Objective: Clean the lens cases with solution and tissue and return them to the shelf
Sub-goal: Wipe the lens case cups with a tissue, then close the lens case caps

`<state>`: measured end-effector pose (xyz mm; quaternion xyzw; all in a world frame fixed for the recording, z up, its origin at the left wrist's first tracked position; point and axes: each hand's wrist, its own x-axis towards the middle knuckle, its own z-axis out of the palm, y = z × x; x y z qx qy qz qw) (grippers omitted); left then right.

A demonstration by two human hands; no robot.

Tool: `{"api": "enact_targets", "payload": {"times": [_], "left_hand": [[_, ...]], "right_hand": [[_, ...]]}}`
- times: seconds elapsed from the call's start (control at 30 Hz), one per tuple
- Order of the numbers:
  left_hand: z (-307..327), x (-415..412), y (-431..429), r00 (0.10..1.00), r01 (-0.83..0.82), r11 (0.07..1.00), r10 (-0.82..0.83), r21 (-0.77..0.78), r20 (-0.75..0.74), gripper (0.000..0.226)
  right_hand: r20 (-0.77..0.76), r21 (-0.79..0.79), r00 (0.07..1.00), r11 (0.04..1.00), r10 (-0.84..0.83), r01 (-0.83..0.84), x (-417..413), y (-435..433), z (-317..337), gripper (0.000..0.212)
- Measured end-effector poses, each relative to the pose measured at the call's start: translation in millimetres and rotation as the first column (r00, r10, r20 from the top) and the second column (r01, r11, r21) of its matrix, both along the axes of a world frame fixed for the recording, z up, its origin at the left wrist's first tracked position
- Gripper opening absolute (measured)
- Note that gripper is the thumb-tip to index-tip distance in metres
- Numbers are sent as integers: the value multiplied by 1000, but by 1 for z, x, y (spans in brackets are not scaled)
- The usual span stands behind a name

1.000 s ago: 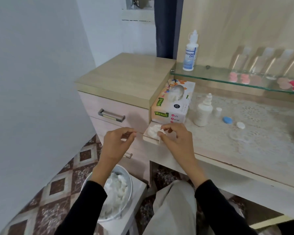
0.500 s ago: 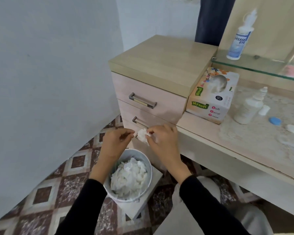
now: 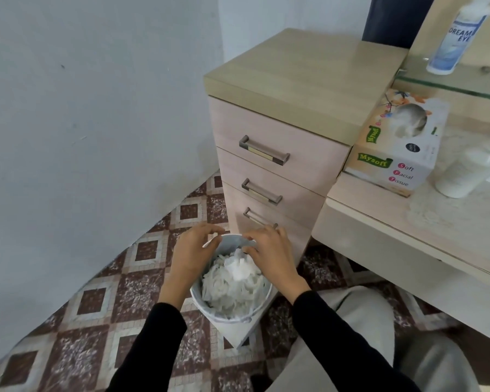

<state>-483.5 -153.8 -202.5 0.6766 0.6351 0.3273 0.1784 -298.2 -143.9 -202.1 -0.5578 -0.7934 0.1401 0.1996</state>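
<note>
Both hands hover over a white waste bin [image 3: 229, 320] on the floor, which is full of used tissues. My left hand [image 3: 191, 251] pinches a small white piece, apparently a lens case [image 3: 210, 242], at the bin's far left rim. My right hand [image 3: 270, 257] is spread above the bin's right side with nothing in its fingers. A crumpled tissue [image 3: 238, 268] lies on top of the pile just below it. A tissue box [image 3: 393, 157] and a white solution bottle [image 3: 464, 174] stand on the desk at right.
A drawer cabinet [image 3: 269, 128] with three handles stands right behind the bin. The desk edge [image 3: 379, 236] juts out at right above my knees. A blue-labelled bottle [image 3: 458, 35] stands on the glass shelf [image 3: 447, 86]. A grey wall is on the left, with patterned floor tiles below.
Both hands dropped from the desk edge down to the bin. The right hand let go of the crumpled tissue, which now lies in the bin. The view tilted down and left.
</note>
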Motion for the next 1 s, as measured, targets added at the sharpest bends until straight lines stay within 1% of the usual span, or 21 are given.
{"api": "enact_targets", "payload": {"times": [0.13, 0.23, 0.33, 0.47, 0.53, 0.63, 0.73, 0.8, 0.93, 1.0], "left_hand": [[-7, -5, -2, 1000, -9, 999, 8, -42, -17, 18], [-6, -3, 0, 1000, 5, 999, -5, -37, -14, 19], [3, 5, 4, 1000, 22, 1000, -23, -5, -7, 18], [24, 23, 13, 998, 57, 998, -58, 38, 37, 21], [38, 36, 18, 995, 75, 995, -80, 73, 61, 22], [61, 58, 21, 980, 157, 976, -173, 152, 95, 25], [81, 85, 22, 953, 243, 948, -273, 207, 131, 25], [93, 105, 24, 936, 283, 930, -322, 236, 145, 20], [111, 150, 26, 890, 361, 879, -424, 311, 166, 18], [119, 176, 28, 876, 392, 858, -459, 333, 151, 19]], "right_hand": [[-23, -13, 1000, 1000, -1, 1, 8, 0, -1, 24], [-41, 2, 999, 1000, -17, 17, 15, 1, 5, 24], [-117, 22, 993, 999, -34, 37, 21, 2, 18, 22], [-221, 96, 975, 994, -36, 59, 31, 0, 44, 13], [-288, 121, 957, 991, -16, 53, 40, 0, 57, 13], [-339, 207, 940, 977, 31, 43, 59, 0, 72, 13], [-394, 270, 918, 959, 29, 86, 81, -3, 86, 12], [-432, 304, 902, 945, 22, 123, 99, -7, 95, 11], [-484, 300, 874, 931, -40, 209, 142, -15, 109, 12], [-502, 287, 861, 924, -81, 254, 169, -22, 113, 11]]}}
